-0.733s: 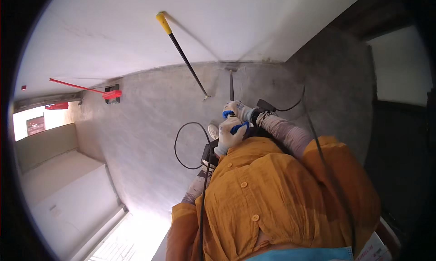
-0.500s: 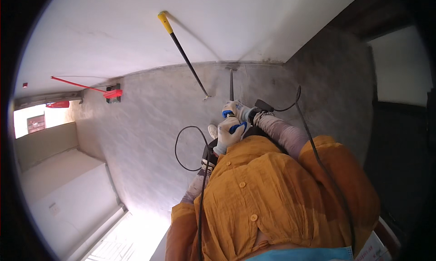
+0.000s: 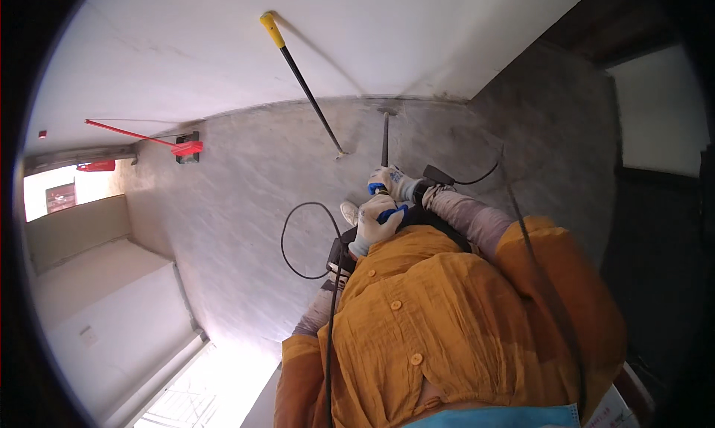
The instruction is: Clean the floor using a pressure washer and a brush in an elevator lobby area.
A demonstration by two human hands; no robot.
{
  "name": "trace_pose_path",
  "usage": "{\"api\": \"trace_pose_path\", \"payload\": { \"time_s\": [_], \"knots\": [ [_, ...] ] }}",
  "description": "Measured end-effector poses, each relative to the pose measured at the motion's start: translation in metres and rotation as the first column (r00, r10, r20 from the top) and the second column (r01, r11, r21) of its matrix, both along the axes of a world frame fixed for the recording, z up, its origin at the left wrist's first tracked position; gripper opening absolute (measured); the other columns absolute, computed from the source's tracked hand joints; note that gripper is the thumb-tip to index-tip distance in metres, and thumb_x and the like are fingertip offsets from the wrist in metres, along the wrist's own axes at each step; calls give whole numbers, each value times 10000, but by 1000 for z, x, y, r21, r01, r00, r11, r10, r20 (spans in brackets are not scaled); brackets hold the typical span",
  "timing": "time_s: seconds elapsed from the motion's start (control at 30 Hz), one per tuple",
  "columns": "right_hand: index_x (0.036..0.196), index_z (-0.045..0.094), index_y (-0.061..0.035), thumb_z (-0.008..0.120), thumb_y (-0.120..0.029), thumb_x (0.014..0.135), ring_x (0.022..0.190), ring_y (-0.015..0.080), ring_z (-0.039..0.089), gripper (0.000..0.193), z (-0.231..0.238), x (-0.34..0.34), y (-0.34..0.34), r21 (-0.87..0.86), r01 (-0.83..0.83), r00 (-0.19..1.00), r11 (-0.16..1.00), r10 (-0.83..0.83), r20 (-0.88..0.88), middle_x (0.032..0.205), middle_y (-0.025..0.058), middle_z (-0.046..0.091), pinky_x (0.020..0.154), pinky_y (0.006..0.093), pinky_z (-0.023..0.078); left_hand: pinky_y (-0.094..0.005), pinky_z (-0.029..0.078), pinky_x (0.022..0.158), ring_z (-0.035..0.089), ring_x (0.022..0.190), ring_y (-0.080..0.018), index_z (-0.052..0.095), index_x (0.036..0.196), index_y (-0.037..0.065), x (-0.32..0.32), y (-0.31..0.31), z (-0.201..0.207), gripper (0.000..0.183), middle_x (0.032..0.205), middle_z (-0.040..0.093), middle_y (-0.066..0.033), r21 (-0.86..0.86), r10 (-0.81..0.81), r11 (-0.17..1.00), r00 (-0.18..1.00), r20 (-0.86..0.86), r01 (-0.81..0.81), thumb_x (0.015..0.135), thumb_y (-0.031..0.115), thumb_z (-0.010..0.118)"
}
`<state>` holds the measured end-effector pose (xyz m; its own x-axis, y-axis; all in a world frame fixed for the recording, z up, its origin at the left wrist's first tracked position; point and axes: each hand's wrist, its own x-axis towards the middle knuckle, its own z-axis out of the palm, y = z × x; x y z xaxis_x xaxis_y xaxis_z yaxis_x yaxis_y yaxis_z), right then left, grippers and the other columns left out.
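1. Long, dark, straight pole (image 3: pixel 385 141): held over the grey floor (image 3: pixel 238 197), far end near the white wall (image 3: pixel 179 55).
2. White-and-blue gloved right hand (image 3: pixel 390 181): clamped around the pole.
3. White-and-blue gloved left hand (image 3: pixel 375 224): closed around its near end.
4. Black yellow-gripped pole (image 3: pixel 307 89): leaned leftward.

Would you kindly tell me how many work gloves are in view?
2: one on the left hand, close to the orange shirt, and one on the right hand, farther along the dark pole. No others show.
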<state>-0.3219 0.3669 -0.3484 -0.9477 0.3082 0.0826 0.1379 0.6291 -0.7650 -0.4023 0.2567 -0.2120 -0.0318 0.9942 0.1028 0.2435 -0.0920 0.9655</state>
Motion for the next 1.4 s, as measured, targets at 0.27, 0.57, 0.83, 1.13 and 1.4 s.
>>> {"api": "trace_pose_path", "payload": {
  "time_s": [0.27, 0.57, 0.83, 1.13, 1.4],
  "knots": [
    [704, 578, -126, 649, -305, 630, 873, 321, 573, 206, -9, 5, 5, -3, 39, 998, 999, -39, 43, 867, 107, 608, 695, 412, 454, -311, 366, 538, 456, 547, -200, 510, 615, -49, 8, 8, 9, 156, 586, 476, -105, -13, 40, 999, 999, 13, -40, 703, 26, 614],
    [705, 570, -113, 640, -320, 645, 819, 323, 571, 227, -14, 9, -2, 44, 32, 998, 999, -34, 45, 807, 110, 594, 677, 393, 453, -300, 398, 550, 498, 569, -199, 551, 647, -52, 8, 2, 5, 109, 622, 528, -104, -7, 5, 1000, 1000, -12, -5, 692, 16, 623],
    [725, 583, -128, 634, -315, 648, 833, 314, 575, 209, -14, 18, -5, 14, 120, 992, 993, -121, 32, 822, 105, 599, 693, 402, 454, -300, 396, 547, 490, 563, -203, 552, 640, -43, 12, 3, 4, 121, 615, 512, -104, 43, -41, 998, 999, -18, 41, 686, 18, 645],
    [706, 569, -121, 638, -322, 625, 826, 315, 570, 227, -3, 26, -12, 4, 131, 991, 991, -131, 30, 806, 105, 594, 688, 403, 448, -348, 406, 578, 513, 592, -273, 547, 619, -9, 16, 2, 12, 132, 612, 522, -123, -17, -102, 995, 995, -20, 102, 672, 60, 646],
    [704, 559, -126, 660, -286, 609, 812, 313, 561, 212, -4, 39, -11, -48, 194, 981, 980, -194, 3, 799, 98, 589, 664, 398, 442, -344, 403, 569, 503, 577, -272, 535, 610, -12, 30, 8, 19, 151, 605, 514, -125, -52, -23, 998, 999, 25, 24, 658, 62, 659]
  ]
}}
